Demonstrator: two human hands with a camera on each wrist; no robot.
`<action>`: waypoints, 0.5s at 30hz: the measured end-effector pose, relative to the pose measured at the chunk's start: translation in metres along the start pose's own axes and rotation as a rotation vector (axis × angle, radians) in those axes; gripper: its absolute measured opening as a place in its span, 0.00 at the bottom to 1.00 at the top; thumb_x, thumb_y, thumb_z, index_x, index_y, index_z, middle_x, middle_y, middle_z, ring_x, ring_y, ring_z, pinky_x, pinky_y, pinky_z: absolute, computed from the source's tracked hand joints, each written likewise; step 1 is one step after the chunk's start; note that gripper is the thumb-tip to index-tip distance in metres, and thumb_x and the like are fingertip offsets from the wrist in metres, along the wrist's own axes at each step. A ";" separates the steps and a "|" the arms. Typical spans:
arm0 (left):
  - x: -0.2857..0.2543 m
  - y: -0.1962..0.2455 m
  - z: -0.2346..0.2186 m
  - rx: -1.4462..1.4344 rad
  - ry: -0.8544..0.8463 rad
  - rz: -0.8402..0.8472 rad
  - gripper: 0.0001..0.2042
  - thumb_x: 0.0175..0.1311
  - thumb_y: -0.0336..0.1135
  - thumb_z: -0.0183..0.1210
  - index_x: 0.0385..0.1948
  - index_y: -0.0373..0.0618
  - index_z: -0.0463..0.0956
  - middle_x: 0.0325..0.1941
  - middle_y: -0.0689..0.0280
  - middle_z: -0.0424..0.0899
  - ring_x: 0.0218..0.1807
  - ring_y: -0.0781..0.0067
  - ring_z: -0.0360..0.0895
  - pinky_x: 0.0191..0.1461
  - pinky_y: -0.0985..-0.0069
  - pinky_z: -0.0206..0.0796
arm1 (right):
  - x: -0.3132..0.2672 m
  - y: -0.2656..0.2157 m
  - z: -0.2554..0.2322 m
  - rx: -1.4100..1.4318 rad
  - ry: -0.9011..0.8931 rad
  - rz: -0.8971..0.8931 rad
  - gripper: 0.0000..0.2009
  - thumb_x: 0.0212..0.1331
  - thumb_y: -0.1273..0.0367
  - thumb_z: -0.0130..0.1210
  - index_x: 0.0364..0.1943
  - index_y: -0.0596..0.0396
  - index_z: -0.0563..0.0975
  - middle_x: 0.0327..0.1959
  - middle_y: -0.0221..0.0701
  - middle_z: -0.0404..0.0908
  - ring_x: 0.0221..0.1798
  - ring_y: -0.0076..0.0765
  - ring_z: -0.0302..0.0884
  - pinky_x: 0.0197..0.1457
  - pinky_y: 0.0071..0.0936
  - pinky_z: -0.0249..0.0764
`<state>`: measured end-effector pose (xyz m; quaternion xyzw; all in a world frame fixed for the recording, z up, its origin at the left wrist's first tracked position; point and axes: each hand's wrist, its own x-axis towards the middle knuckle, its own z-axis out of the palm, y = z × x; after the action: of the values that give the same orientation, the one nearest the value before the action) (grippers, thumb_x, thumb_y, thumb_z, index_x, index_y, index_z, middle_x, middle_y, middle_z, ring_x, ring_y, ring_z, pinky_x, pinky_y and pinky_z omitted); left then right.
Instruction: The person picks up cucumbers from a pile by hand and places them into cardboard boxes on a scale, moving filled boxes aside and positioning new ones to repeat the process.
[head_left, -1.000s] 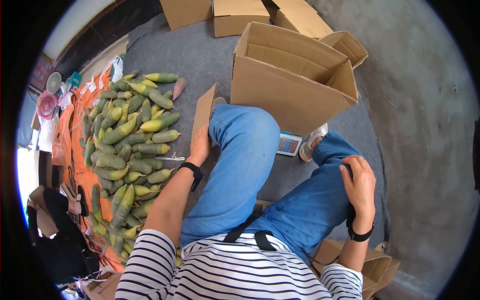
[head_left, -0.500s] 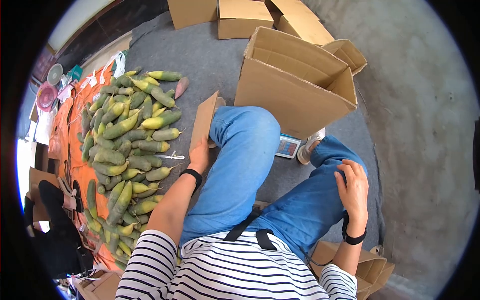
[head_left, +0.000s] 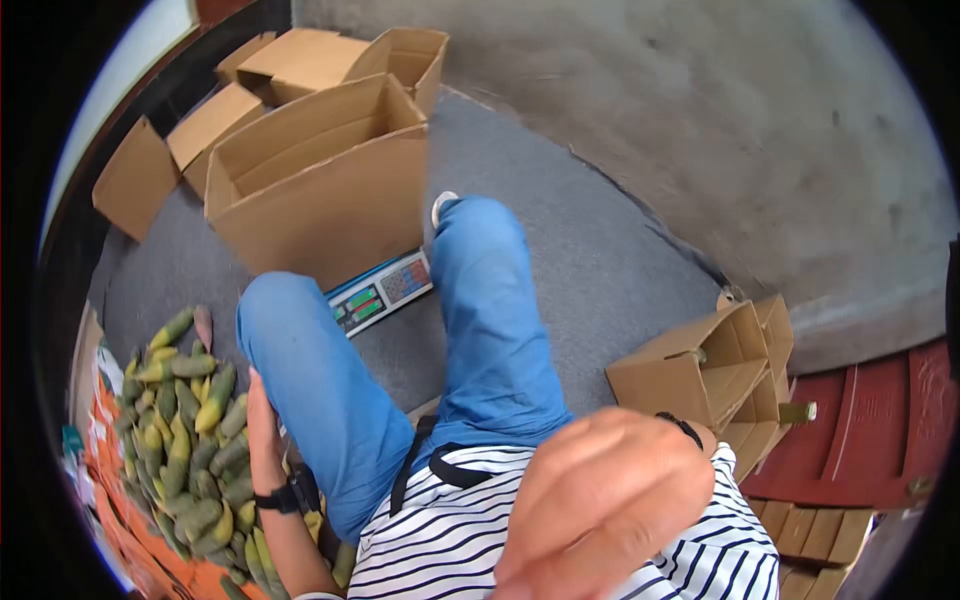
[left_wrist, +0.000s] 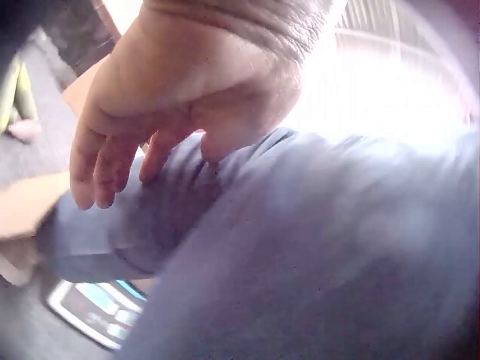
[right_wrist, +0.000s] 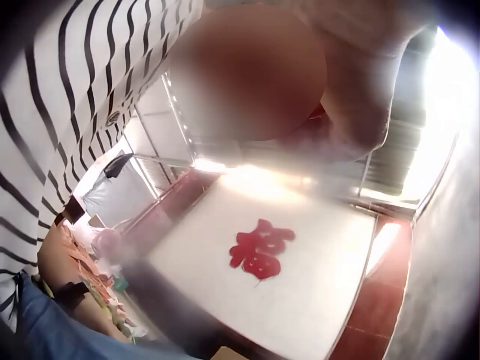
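Observation:
Beside the left knee, my left hand [head_left: 262, 420] lies against the outer side of the blue jeans. The left wrist view shows this hand [left_wrist: 187, 90] with fingers bent loosely over the trouser leg, nothing seen in its grasp. Brown cardboard [left_wrist: 84, 84] shows just behind these fingers. My right hand [head_left: 610, 500] is raised close before the head camera, blurred, over the striped shirt. Its fingers bend downward and their tips are hidden. Part of that hand [right_wrist: 360, 82] fills the top of the right wrist view; I cannot tell whether it holds anything.
A large cardboard box [head_left: 330, 185] stands open-topped at a digital scale [head_left: 380, 292] beyond the knees. Green radishes [head_left: 180, 460] are heaped on orange sheeting at left. More cartons [head_left: 215, 125] stand behind, and another [head_left: 690, 365] at right beside the grey wall [head_left: 720, 150].
The head view has turned right, so box and radishes appear further left. My right hand has left the right knee and come up near the camera. The left hand's cardboard flap has dropped from the head view.

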<state>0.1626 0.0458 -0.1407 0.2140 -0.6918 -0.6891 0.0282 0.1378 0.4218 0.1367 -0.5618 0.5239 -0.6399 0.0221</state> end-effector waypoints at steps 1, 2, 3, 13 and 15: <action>-0.013 0.030 0.015 -0.231 0.027 -0.132 0.30 0.73 0.52 0.41 0.60 0.29 0.62 0.61 0.54 0.71 0.60 0.65 0.68 0.65 0.71 0.58 | 0.000 -0.001 0.009 -0.025 0.010 -0.008 0.13 0.57 0.69 0.59 0.40 0.67 0.80 0.35 0.39 0.78 0.32 0.38 0.76 0.32 0.29 0.73; -0.017 0.035 0.015 -0.212 -0.020 -0.109 0.34 0.72 0.57 0.41 0.63 0.28 0.59 0.66 0.51 0.64 0.65 0.64 0.64 0.67 0.72 0.54 | 0.000 0.000 0.016 -0.008 0.078 -0.150 0.13 0.56 0.70 0.61 0.40 0.68 0.80 0.35 0.39 0.79 0.32 0.37 0.77 0.31 0.26 0.73; -0.020 0.040 0.016 -0.209 -0.043 -0.101 0.34 0.72 0.57 0.41 0.63 0.28 0.59 0.66 0.51 0.64 0.65 0.64 0.64 0.67 0.72 0.54 | -0.003 -0.003 0.021 0.009 0.140 -0.291 0.13 0.55 0.71 0.63 0.40 0.69 0.81 0.35 0.39 0.80 0.32 0.35 0.78 0.30 0.24 0.73; -0.053 0.099 0.035 0.363 0.077 0.443 0.23 0.70 0.33 0.51 0.64 0.41 0.60 0.66 0.55 0.65 0.65 0.63 0.65 0.65 0.71 0.58 | -0.055 0.020 -0.039 -0.546 0.485 0.444 0.11 0.61 0.64 0.57 0.25 0.55 0.76 0.20 0.26 0.76 0.27 0.22 0.72 0.29 0.23 0.67; -0.057 0.120 0.050 0.375 0.027 0.474 0.22 0.70 0.33 0.51 0.64 0.40 0.62 0.66 0.56 0.66 0.64 0.66 0.67 0.64 0.72 0.59 | -0.090 0.059 -0.069 -0.467 0.672 0.677 0.17 0.65 0.57 0.53 0.24 0.54 0.75 0.20 0.24 0.75 0.25 0.18 0.69 0.27 0.20 0.64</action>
<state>0.1666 0.1072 -0.0132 0.0574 -0.8371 -0.5207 0.1576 0.0863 0.4952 0.0456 -0.1153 0.7828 -0.6078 -0.0673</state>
